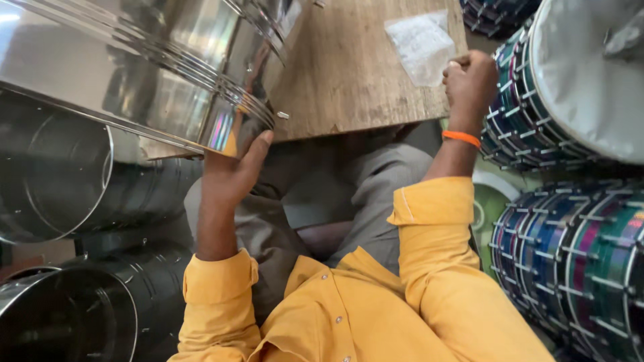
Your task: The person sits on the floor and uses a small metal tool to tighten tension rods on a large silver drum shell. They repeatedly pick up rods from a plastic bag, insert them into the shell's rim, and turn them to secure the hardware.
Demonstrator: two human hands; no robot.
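My left hand (231, 171) grips the lower rim of a large shiny steel drum shell (134, 67) that lies tilted on its side at the upper left, its edge resting against a wooden board (349, 67). My right hand (469, 84) is clenched in a fist at the board's right edge, beside a small clear plastic bag (422, 43). Whether the fist holds anything is hidden. An orange band sits on that wrist. I wear a yellow shirt and grey trousers.
Two more bare steel shells (54, 181) (74, 308) lie stacked at the left. Finished drums with multicoloured shells and metal rods (570, 255) crowd the right side, one with a white drumhead (583, 80) at the upper right.
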